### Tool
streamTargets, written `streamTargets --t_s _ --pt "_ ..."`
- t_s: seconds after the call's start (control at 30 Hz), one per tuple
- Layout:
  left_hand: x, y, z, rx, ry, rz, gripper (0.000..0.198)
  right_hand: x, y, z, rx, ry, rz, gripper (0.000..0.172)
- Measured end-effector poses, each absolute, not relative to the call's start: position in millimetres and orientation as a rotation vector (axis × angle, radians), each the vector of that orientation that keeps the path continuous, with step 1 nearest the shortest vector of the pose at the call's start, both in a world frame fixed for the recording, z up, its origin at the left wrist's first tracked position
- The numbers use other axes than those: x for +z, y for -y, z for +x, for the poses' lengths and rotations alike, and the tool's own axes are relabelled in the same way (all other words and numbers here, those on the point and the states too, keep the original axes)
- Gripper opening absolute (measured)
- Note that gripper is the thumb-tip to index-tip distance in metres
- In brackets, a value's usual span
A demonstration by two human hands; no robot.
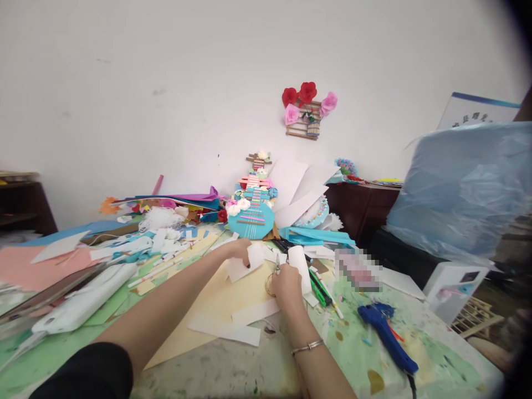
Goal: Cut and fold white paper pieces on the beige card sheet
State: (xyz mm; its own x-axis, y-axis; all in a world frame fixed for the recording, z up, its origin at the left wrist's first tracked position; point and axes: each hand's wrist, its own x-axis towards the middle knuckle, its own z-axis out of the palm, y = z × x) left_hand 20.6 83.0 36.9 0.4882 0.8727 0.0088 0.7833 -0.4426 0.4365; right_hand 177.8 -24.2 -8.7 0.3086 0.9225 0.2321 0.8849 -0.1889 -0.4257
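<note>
My left hand (242, 250) is closed on a small piece of white paper (256, 255), held above a cream-coloured sheet (211, 302). Just to its right, my right hand (290, 281) grips a pair of scissors (270, 285) by its gold loop handles. The short metal blades point away from me, near the paper's right side; whether they touch it I cannot tell. Beyond my right hand stands a white roll (300, 265). White paper strips (233, 332) lie on the cream sheet below my hands.
A blue glue gun (388, 338) lies at right, its cord running to the front edge. Green-handled cutters (319, 288) and pens sit beside the roll. A white power strip (89, 296) and paper scraps cover the left. Blue paper instruments (251, 220) stand at the back.
</note>
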Motion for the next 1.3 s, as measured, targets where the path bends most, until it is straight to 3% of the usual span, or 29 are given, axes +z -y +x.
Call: streamTargets --t_s 0.13,0.27,0.33,0.57,0.67,0.97,1.1,1.3 --pt "62.1 -57.2 8.7 0.090 -1.178 2.557 0.039 -7.3 24.1 174.9 0.115 1.608 -1.737 0.028" --pt "62.4 -33.4 0.7 0.139 -1.091 2.726 0.028 -18.7 17.9 163.1 0.452 1.561 -1.168 0.072" --pt "53.7 -24.7 -6.8 0.236 -1.081 2.661 0.031 -26.9 14.2 156.5 0.652 1.565 -1.102 0.079" --pt "5.0 -1.1 -51.3 0.796 -1.254 2.122 0.032 -36.0 10.9 147.6 0.803 1.639 -1.195 0.052" --pt "-12.6 8.0 -59.2 0.915 -1.280 1.922 0.040 -33.8 14.5 146.5 0.818 1.629 -1.224 0.053" --pt "-14.7 12.8 -52.4 1.268 -1.163 1.779 0.036 -27.4 19.2 138.4 0.743 1.568 -0.999 0.046" --pt "-21.9 11.9 -50.7 1.205 -1.114 1.662 0.044 -34.5 12.8 137.5 0.853 1.563 -0.935 0.051" --pt "-22.9 15.0 -37.2 1.214 -1.160 1.790 0.039 -38.8 11.2 136.5 0.833 1.627 -0.989 0.051"
